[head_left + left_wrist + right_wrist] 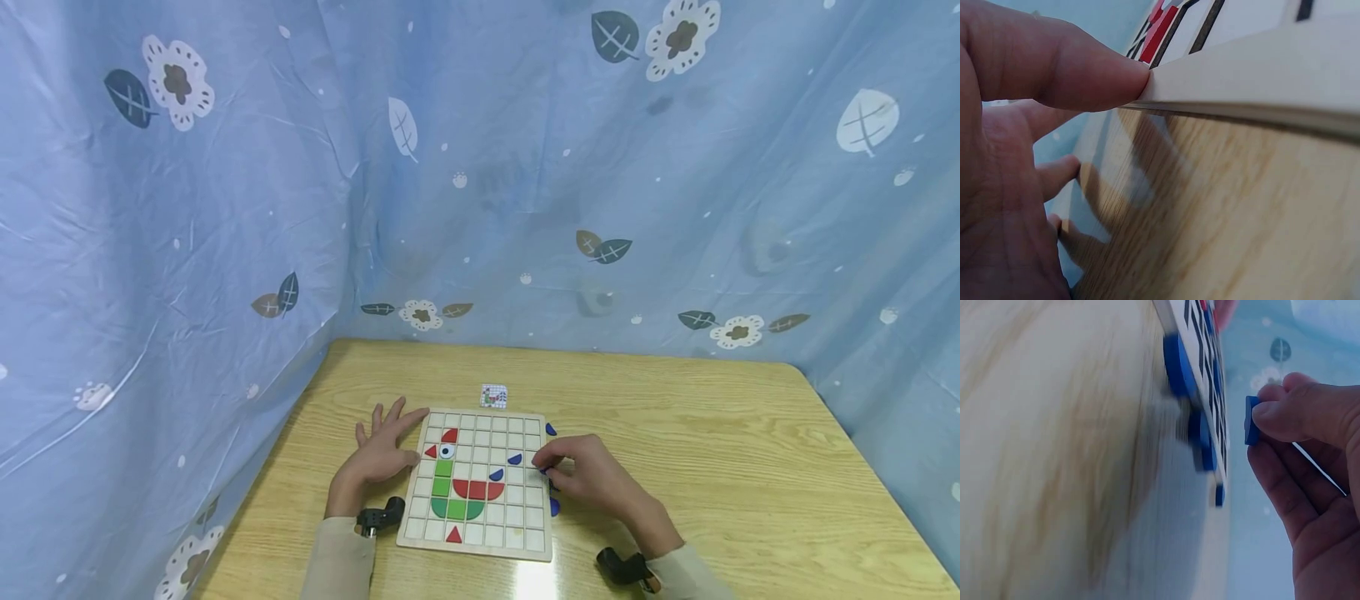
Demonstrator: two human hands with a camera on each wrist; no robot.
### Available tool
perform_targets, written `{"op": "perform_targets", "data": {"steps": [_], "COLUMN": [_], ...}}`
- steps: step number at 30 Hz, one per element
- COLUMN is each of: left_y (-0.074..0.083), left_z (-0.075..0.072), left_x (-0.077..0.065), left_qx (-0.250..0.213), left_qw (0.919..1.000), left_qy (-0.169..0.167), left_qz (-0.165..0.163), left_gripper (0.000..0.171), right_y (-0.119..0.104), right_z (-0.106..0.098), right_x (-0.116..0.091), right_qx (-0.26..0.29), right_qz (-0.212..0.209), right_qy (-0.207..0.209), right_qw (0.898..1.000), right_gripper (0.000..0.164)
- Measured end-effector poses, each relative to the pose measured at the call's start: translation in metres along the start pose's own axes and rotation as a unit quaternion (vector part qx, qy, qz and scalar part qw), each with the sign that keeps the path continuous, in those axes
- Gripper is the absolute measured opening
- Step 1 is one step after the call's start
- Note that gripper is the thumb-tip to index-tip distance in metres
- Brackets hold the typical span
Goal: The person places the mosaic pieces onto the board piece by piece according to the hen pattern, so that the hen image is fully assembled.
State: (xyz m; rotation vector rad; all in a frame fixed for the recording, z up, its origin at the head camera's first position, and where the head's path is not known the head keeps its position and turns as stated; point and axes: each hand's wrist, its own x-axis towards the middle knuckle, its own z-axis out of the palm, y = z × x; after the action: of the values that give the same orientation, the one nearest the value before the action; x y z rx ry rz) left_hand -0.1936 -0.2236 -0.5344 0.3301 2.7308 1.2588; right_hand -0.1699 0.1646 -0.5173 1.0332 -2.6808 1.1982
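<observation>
A wooden grid board (pixel 495 542) lies on the table. My left hand (pixel 378 454) rests at its left side with fingers spread; in the left wrist view the thumb (pixel 1104 81) touches the board's edge. Over the right edge, my right hand (pixel 596 479) pinches a small blue piece (pixel 1251 420) between thumb and fingers. Two blue half-round pieces (pixel 514 459) sit on the grid's right half. To their left, red, green and eye pieces form a bird-like shape, with an eye tile (pixel 447 451), green squares (pixel 442 487) and a red square (pixel 477 490).
Several loose blue pieces (pixel 554 507) lie along the board's right edge, partly below the right hand. A small picture card (pixel 493 396) lies behind the board. Wooden tabletop (pixel 712 450) extends to the right. A blue patterned curtain (pixel 495 208) hangs behind and at the sides.
</observation>
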Motion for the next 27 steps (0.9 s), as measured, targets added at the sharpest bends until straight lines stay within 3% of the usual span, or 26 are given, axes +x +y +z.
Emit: {"op": "perform_targets", "data": {"steps": [7,12,22,27], "left_y": [0.002,0.002,0.005,0.004], "left_z": [-0.002,-0.002,-0.004,-0.003], "left_x": [0.001,0.001,0.001,-0.001], "left_qx": [0.014,0.017,0.026,0.013], "left_qw": [0.9995,0.9995,0.9988,0.9995], "left_qy": [-0.012,-0.010,-0.018,-0.012], "left_qz": [-0.025,-0.023,-0.038,-0.024], "left_gripper": [0.083,0.083,0.085,0.084], "right_y": [-0.008,-0.010,-0.016,-0.018], "right_z": [0.014,0.023,0.030,0.031], "right_x": [0.016,0.024,0.031,0.032], "right_qx": [-0.013,-0.027,-0.076,-0.079], "right_qz": [-0.037,-0.058,-0.070,-0.058], "right_qy": [-0.044,-0.061,-0.073,-0.086], "right_qw": [0.998,0.996,0.992,0.991], "right_gripper": [0.026,0.025,0.027,0.027]}}
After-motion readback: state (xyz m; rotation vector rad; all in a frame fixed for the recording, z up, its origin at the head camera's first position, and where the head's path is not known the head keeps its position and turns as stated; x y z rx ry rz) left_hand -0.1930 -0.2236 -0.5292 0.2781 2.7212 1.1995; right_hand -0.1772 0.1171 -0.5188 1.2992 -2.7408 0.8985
